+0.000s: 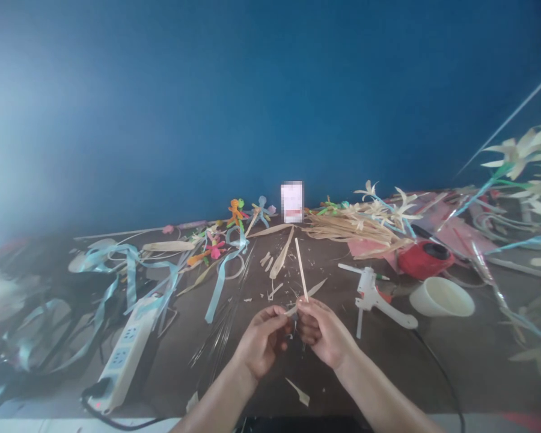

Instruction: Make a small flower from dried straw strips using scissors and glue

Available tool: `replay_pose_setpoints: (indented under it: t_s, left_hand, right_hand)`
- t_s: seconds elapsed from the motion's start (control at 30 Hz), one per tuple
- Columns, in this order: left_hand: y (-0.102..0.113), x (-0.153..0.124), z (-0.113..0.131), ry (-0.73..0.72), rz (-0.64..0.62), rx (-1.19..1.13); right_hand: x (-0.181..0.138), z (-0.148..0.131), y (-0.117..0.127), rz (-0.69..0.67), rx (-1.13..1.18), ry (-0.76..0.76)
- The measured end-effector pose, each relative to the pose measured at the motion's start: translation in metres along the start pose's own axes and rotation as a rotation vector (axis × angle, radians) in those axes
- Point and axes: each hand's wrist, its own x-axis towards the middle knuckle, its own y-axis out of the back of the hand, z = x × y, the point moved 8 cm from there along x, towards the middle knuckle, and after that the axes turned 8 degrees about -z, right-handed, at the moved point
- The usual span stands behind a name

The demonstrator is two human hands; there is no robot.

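My right hand (323,331) is closed around a thin pale stick (301,269) that points up and away from me. Beside it, my left hand (262,338) pinches a narrow pale leaf strip (312,291) against the base of the stick. Both hands meet above the brown table (455,355), near its front edge. Small pale scraps (298,392) lie on the table under and in front of my hands.
A white glue gun (373,297) lies right of my hands, with a white cup (440,297) and a red spool (424,258) beyond. A power strip (125,349) and light blue ribbons (130,270) are on the left. Straw strips and finished pale flowers (379,216) sit at the back.
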Motion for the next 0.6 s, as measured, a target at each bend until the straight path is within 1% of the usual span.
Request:
replay_pose_setpoints:
  t_s: [0.1, 0.17, 0.23, 0.3, 0.37, 0.4, 0.5, 0.6]
  left_hand:
    - [0.003, 0.001, 0.004, -0.020, 0.036, 0.044]
    - [0.010, 0.005, 0.019, -0.065, 0.059, 0.135]
    - [0.023, 0.012, 0.045, -0.163, 0.119, 0.312]
    - [0.038, 0.020, 0.079, -0.300, 0.242, 0.572]
    - [0.045, 0.028, 0.110, -0.433, 0.381, 0.897]
    - [0.047, 0.035, 0.118, -0.462, 0.399, 0.956]
    - [0.044, 0.052, 0.130, -0.524, 0.393, 1.079]
    - [0.035, 0.060, 0.129, -0.546, 0.362, 1.183]
  right_hand:
    - [-0.001, 0.001, 0.008, 0.002, 0.019, 0.003]
    - [-0.003, -0.003, 0.014, 0.010, 0.016, 0.025]
    - [-0.006, -0.009, 0.022, 0.026, -0.005, 0.055]
    - [-0.010, -0.013, 0.027, 0.042, -0.037, 0.078]
    - [-0.014, -0.014, 0.031, 0.051, -0.069, 0.087]
    - [-0.015, -0.013, 0.032, 0.051, -0.083, 0.085]
    - [-0.020, -0.010, 0.034, 0.062, -0.111, 0.079]
    - [-0.023, -0.009, 0.036, 0.069, -0.118, 0.081]
